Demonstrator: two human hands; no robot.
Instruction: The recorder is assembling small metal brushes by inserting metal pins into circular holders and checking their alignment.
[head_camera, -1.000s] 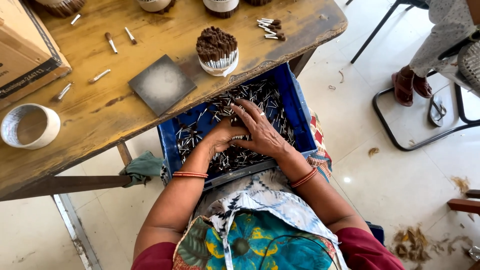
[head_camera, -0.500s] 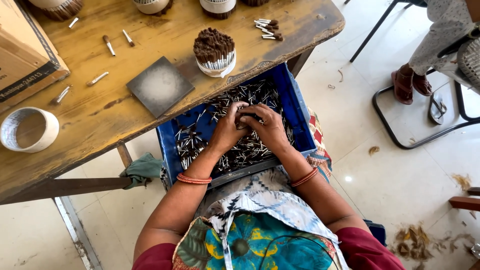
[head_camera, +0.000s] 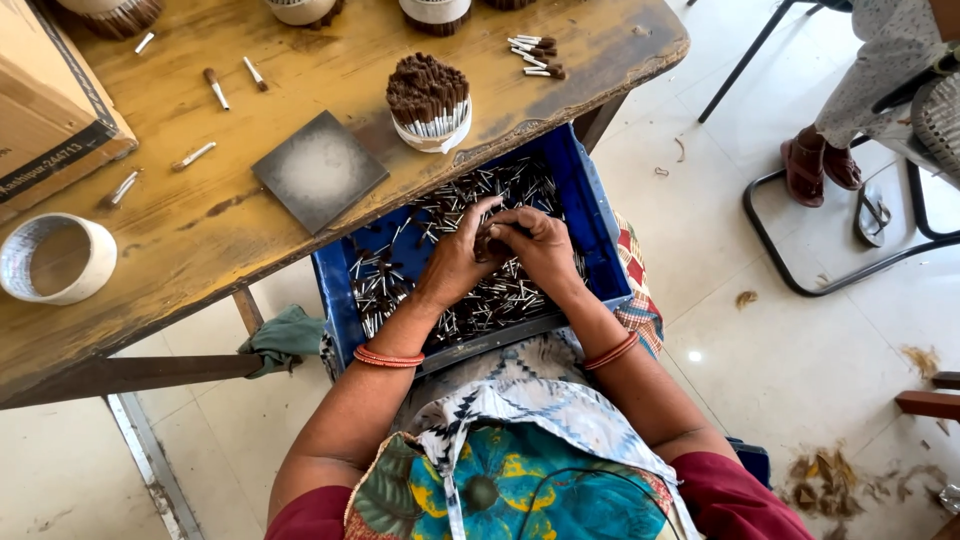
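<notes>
A: While both hands meet over the blue crate (head_camera: 600, 215) on the lap, what do they hold?

B: Left hand (head_camera: 455, 262) and right hand (head_camera: 540, 245) pinch a few sticks (head_camera: 490, 300) together. Best to keep the tips level and the grip snug, just below the tabletop (head_camera: 300, 90).

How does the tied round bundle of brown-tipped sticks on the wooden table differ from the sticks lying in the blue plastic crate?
The tied round bundle of brown-tipped sticks stands upright, bound by a pale band; the loose sticks in the blue plastic crate lie scattered flat. The bundle sits untouched on the wooden table; the loose ones lie under the left hand and right hand. Both look like thin, short sticks.
</notes>
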